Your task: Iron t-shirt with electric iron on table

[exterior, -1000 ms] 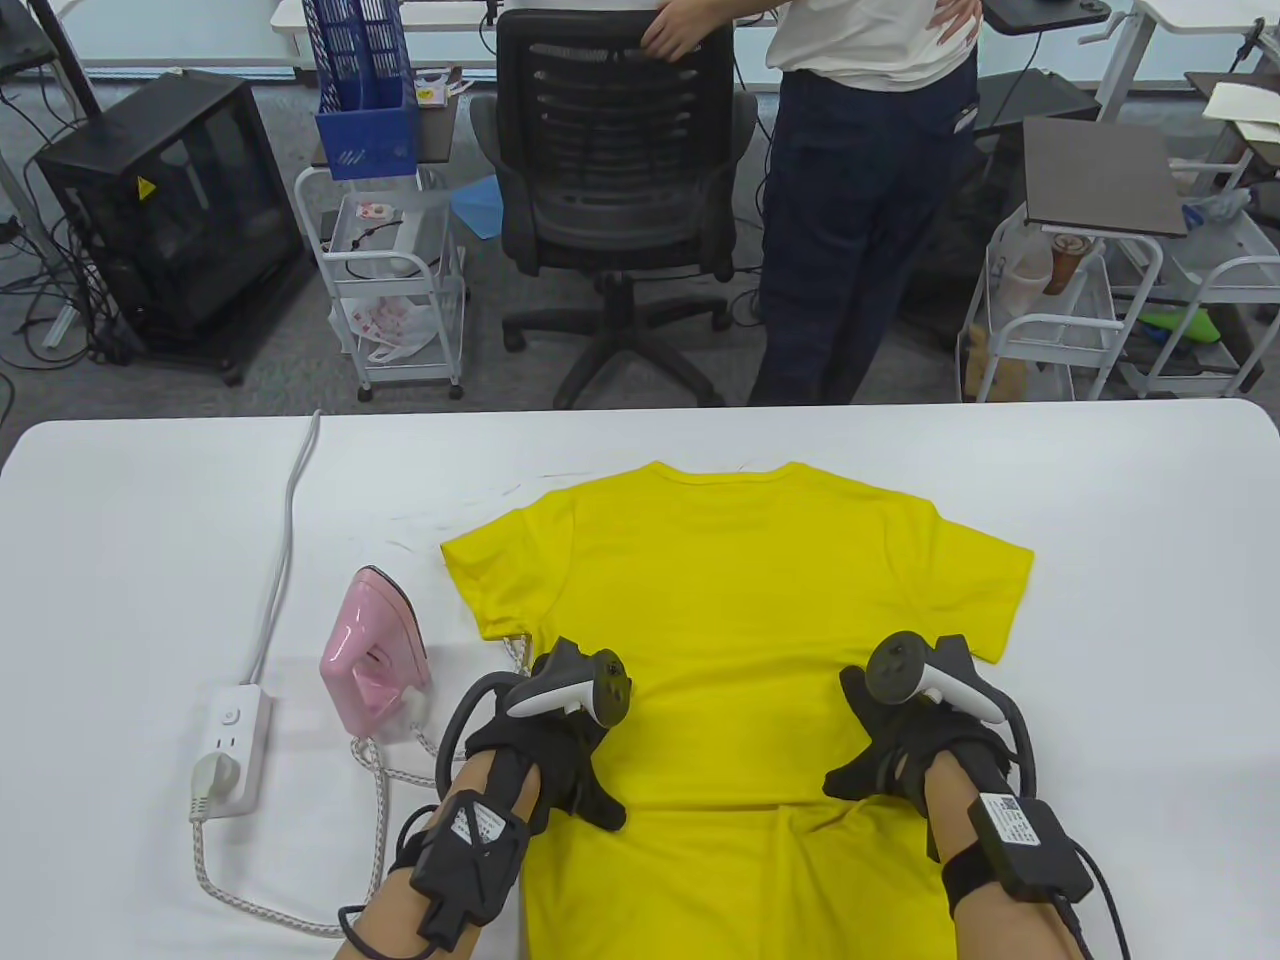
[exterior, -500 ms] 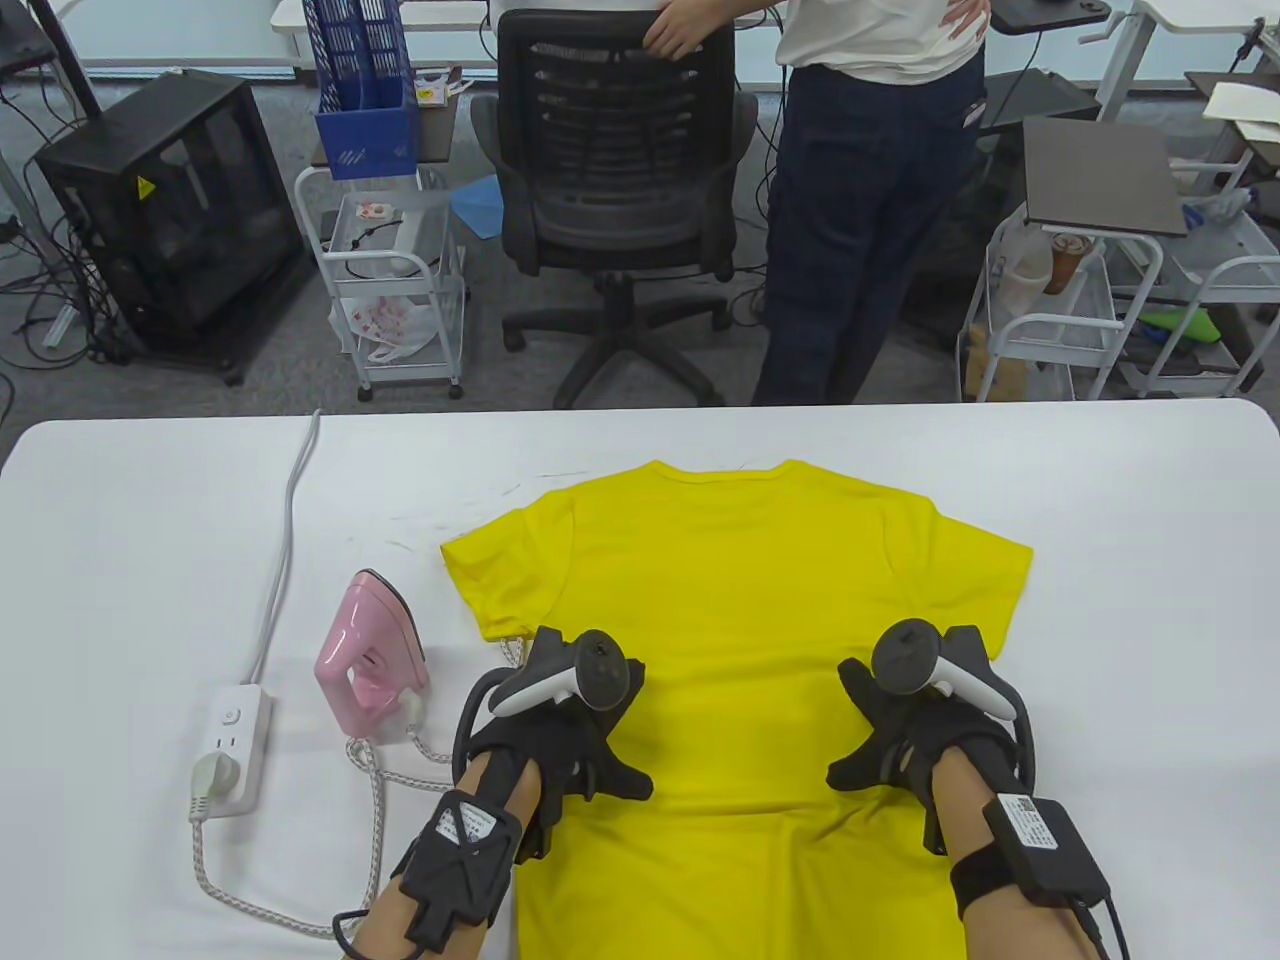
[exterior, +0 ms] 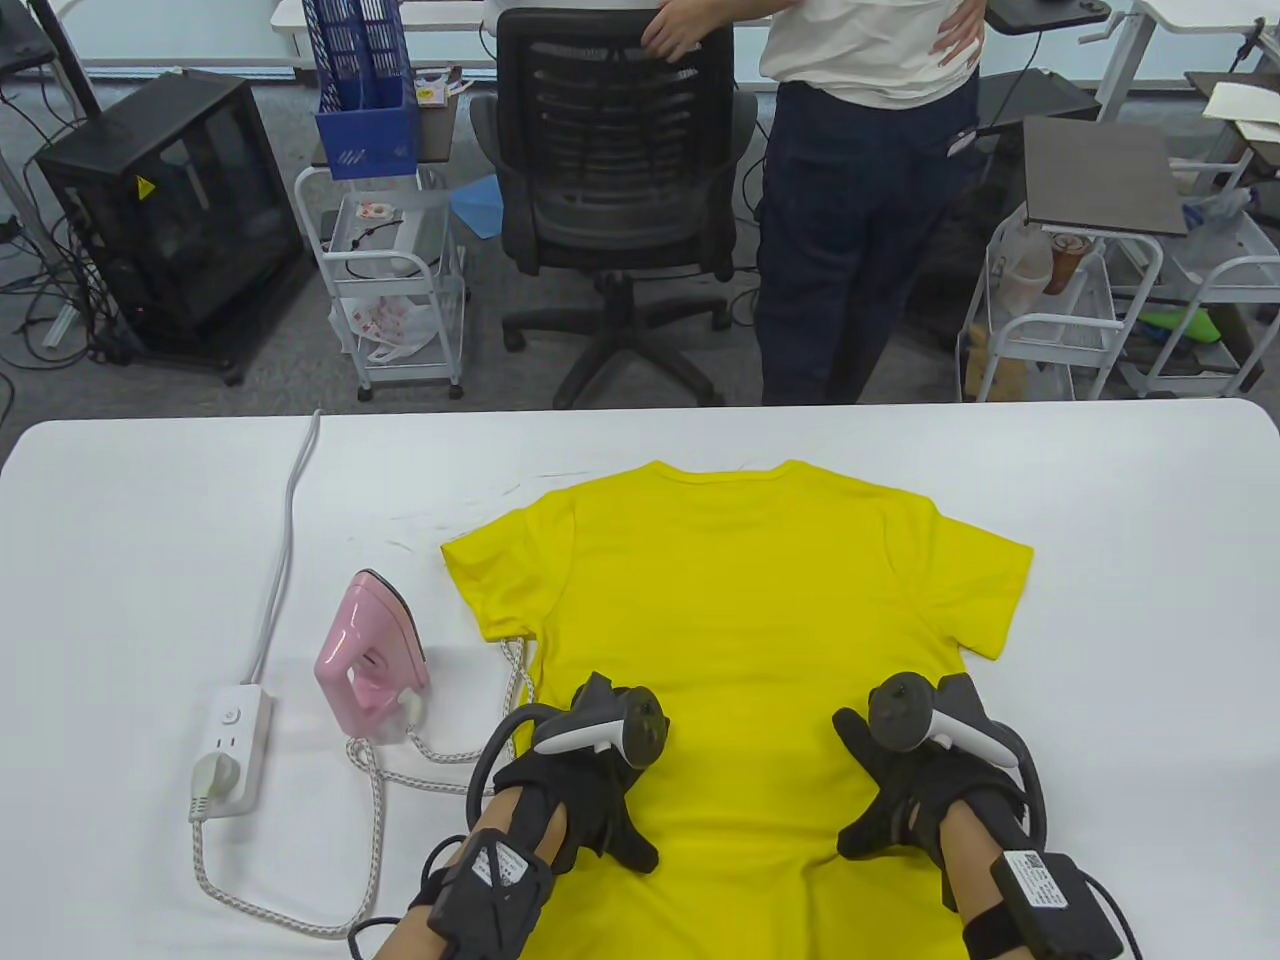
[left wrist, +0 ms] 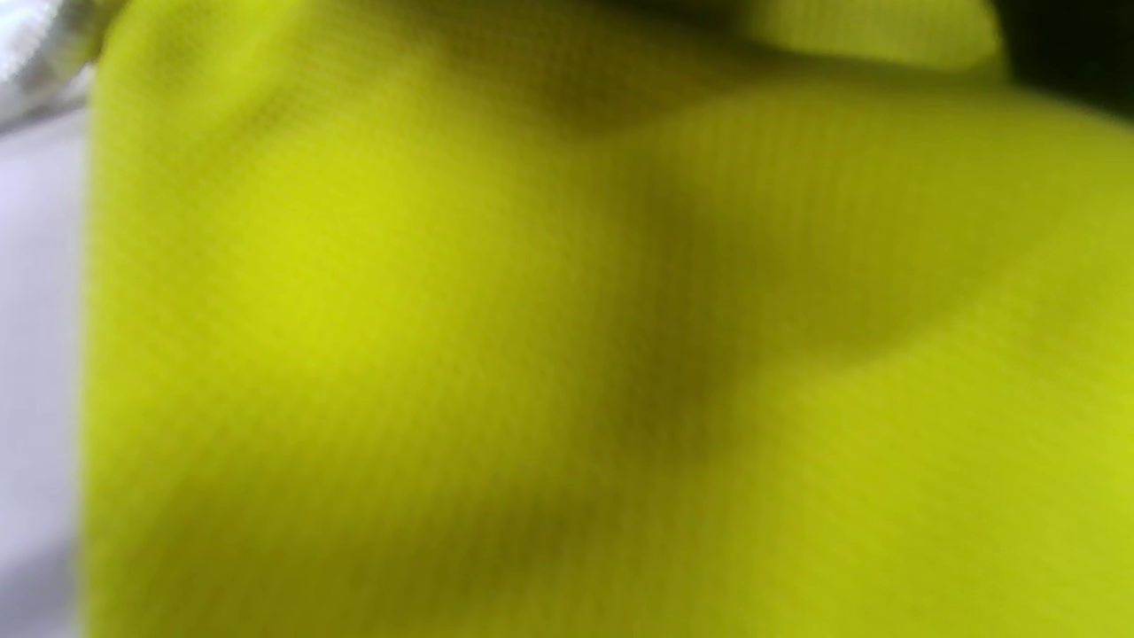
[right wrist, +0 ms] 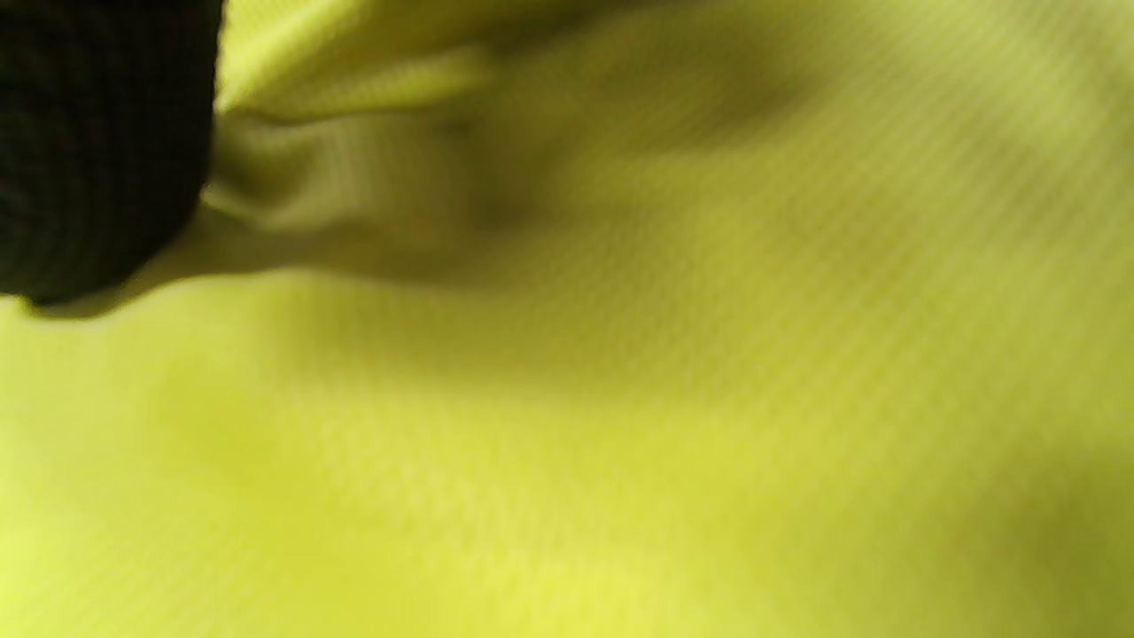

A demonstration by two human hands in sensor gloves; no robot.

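Laid flat on the white worktop (exterior: 1100, 560): a yellow t-shirt (exterior: 740, 600), collar toward the far edge, hem running off the near edge between the two forearms. Pressing palm-down on its lower part, near the left side seam: the left hand (exterior: 580, 790), fingers spread and straight, thumb pointing inward. Same on the opposite side seam: the right hand (exterior: 920, 790), fingers splayed flat, gripping nothing. Filling both wrist views: blurred yellow cloth with soft creases. Left of the shirt, just beside its sleeve: a pink iron (exterior: 370, 650), untouched, its braided cord (exterior: 380, 800) looping along the near edge to a white power strip (exterior: 230, 750). Bare worktop to the right and beyond the collar. Past the far edge: an office chair (exterior: 615, 170), a standing person (exterior: 860, 200), and wire carts (exterior: 400, 290) holding bags and cups.
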